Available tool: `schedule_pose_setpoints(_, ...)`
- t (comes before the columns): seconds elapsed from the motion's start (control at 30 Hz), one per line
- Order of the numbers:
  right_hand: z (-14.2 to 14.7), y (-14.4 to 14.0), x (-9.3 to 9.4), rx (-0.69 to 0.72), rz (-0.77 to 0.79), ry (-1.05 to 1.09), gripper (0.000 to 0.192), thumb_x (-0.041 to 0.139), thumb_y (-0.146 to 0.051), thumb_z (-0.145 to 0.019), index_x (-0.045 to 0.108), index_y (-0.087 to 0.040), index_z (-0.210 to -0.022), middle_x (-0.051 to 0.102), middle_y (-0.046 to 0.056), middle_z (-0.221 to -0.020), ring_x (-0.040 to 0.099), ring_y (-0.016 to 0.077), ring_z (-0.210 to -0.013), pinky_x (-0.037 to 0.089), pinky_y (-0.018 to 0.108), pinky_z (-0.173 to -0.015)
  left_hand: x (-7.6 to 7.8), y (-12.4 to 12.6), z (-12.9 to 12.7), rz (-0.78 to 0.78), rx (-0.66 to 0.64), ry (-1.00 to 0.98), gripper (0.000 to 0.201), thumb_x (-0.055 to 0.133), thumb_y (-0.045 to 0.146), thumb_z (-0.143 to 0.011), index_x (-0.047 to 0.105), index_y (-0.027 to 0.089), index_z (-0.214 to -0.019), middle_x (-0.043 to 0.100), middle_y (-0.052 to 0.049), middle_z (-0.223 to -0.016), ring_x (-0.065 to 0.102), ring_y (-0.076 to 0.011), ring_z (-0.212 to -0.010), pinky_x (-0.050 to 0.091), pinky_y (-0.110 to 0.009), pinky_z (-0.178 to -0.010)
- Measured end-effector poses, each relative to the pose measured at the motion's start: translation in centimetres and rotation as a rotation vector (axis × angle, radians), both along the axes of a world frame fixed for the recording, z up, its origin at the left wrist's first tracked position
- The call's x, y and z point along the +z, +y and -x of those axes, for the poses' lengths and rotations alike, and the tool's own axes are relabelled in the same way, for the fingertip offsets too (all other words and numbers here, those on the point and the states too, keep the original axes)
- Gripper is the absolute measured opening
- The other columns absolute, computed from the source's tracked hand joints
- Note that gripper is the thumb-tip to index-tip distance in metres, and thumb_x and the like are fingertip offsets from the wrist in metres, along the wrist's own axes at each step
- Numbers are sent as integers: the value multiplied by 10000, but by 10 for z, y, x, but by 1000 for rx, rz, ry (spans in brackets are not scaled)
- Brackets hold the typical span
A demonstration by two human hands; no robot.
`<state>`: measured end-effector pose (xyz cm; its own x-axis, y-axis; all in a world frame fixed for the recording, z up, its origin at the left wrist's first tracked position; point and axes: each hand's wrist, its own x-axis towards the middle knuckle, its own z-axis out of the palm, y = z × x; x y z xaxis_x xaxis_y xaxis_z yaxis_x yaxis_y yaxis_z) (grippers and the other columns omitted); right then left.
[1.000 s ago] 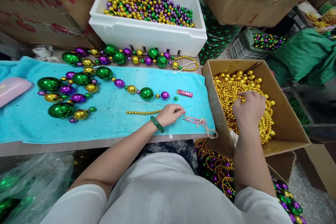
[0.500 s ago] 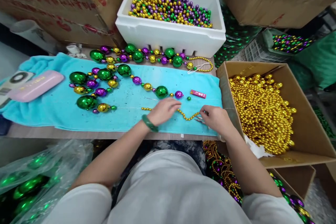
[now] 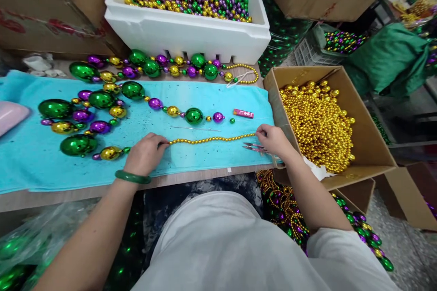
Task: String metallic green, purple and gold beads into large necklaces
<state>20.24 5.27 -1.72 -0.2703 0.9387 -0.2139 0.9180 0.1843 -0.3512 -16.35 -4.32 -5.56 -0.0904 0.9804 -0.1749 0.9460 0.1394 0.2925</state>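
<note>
A thin strand of small gold beads (image 3: pixel 211 139) lies stretched straight across the turquoise towel (image 3: pixel 205 154). My left hand (image 3: pixel 145 153), with a green bangle on the wrist, pinches the strand's left end. My right hand (image 3: pixel 275 142) pinches its right end, just above small pink scissors (image 3: pixel 254 147). A long necklace of large green, purple and gold balls (image 3: pixel 102 113) curls over the towel's left half.
A cardboard box of gold beads (image 3: pixel 368 122) stands at the right. A white foam box of mixed beads (image 3: pixel 191 36) sits behind the towel. A red lighter (image 3: pixel 243 113) lies on the towel, a pink case (image 3: pixel 10 116) at the far left. Bead heaps lie below.
My right hand left the gold bead box and came to the towel. My left hand slid left, and the gold strand now lies pulled out straight between both hands.
</note>
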Motion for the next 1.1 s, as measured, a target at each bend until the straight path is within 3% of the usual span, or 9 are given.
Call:
schedule_pose_setpoints(0.13, -5, 5, -7, -99, 51, -49, 198, 543, -308, -794, 711, -204, -813, 653, 33, -654, 553, 170, -625, 340, 247, -552, -1, -1, 10, -55, -46, 11, 284, 376, 320, -848, 633, 200, -856, 636, -112, -928, 597, -279, -917, 450, -389, -858)
schedule_pose_setpoints(0.27, -12, 8, -19, -147, 105, 123, 214, 572, -323, -756, 726, -186, -814, 588, 0, -581, 514, 137, -576, 342, 230, -527, 2, -4, 23, -160, -57, -21, 245, 380, 341, -855, 581, 202, -842, 653, -89, -942, 584, -275, -973, 415, -398, -932)
schedule_pose_setpoints(0.47, -18, 10, -34, -181, 266, 375, 314, 504, -201, -688, 696, -138, -928, 447, -59, -509, 394, 90, -464, 321, 211, -466, 4, -7, 28, -38, 80, -139, 234, 386, 394, -849, 551, 233, -894, 647, -17, -840, 629, -219, -824, 476, -322, -788)
schedule_pose_setpoints(0.6, -22, 10, -37, -140, 294, 399, 404, 471, -142, -626, 676, -138, -975, 478, -52, -565, 423, 91, -498, 342, 209, -488, 2, -6, 31, -59, 36, -69, 265, 380, 406, -835, 579, 235, -876, 662, -43, -968, 615, -256, -944, 467, -349, -837)
schedule_pose_setpoints(0.73, -23, 9, -41, -166, 298, 429, 368, 510, -181, -651, 661, -128, -982, 470, -56, -559, 428, 91, -490, 351, 214, -488, -3, -6, 36, -51, -4, -43, 271, 374, 395, -850, 587, 231, -889, 662, -49, -975, 610, -241, -960, 465, -330, -853)
schedule_pose_setpoints(0.93, -18, 6, -43, -262, 245, 430, 270, 616, -374, -675, 675, -137, -789, 456, -46, -517, 367, 90, -476, 295, 233, -469, -8, -7, 35, -86, -14, -69, 266, 419, 360, -850, 626, 197, -890, 658, -75, -937, 612, -249, -923, 472, -358, -836)
schedule_pose_setpoints(1.1, -21, 9, -49, -275, 250, 526, 293, 671, -429, -642, 687, -152, -736, 550, -4, -562, 392, 103, -506, 307, 254, -490, -11, -7, 33, -122, -15, -115, 249, 433, 318, -852, 648, 192, -861, 644, -77, -881, 613, -241, -881, 480, -357, -812)
